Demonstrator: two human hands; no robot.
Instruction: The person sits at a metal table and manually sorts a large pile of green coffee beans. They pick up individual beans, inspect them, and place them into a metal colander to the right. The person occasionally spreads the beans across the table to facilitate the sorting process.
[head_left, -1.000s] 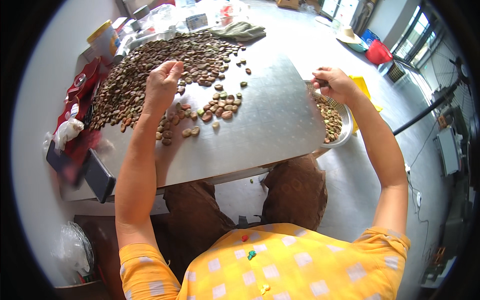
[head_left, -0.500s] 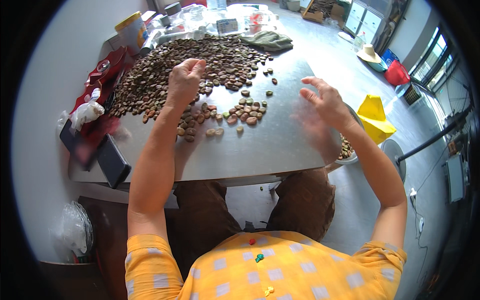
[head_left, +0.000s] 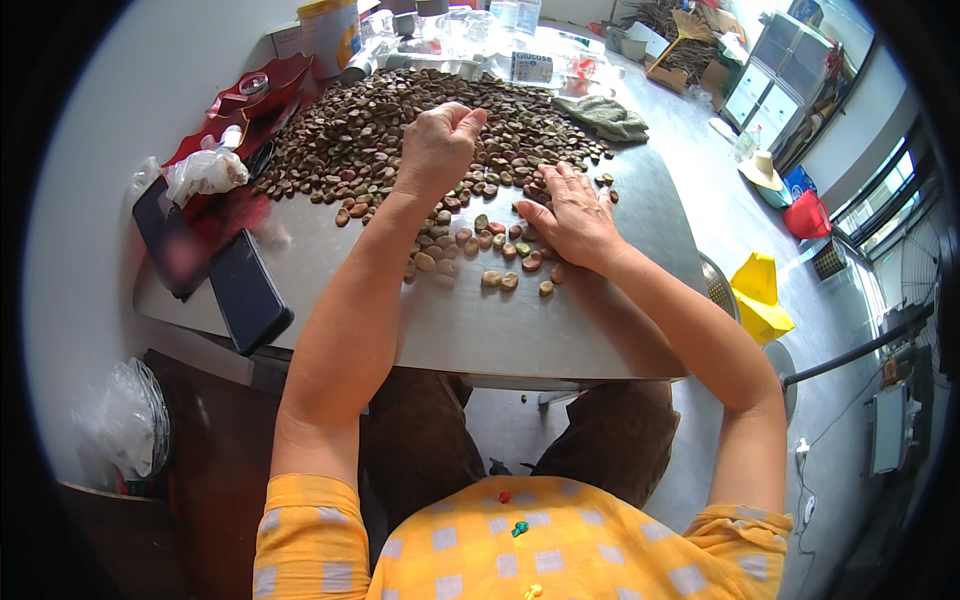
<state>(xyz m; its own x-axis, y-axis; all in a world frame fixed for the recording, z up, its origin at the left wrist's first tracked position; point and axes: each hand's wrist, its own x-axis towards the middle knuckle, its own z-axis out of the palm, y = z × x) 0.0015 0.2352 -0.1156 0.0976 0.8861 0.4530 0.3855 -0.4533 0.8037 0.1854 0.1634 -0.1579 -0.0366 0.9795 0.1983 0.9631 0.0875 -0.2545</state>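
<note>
Our right hand (head_left: pixel 575 218) had moved from the bowl (head_left: pixel 717 287) to the beans (head_left: pixel 532 261) on the table (head_left: pixel 480 338), thumb and fingers apart, loose ones within reach; our left hand (head_left: pixel 440 150) stayed curled above the pile (head_left: pixel 345 135), its contents untellable.

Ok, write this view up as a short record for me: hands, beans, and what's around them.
Left hand: fingers curled in, overlapping the bean pile; contents hidden
Right hand: open, palm down, at the scattered beans
Surface: grey tabletop
Left side: red tray, dark phone-like slab
Far right corner: grey-green cloth
Floor, right: yellow object, straw hat
</note>
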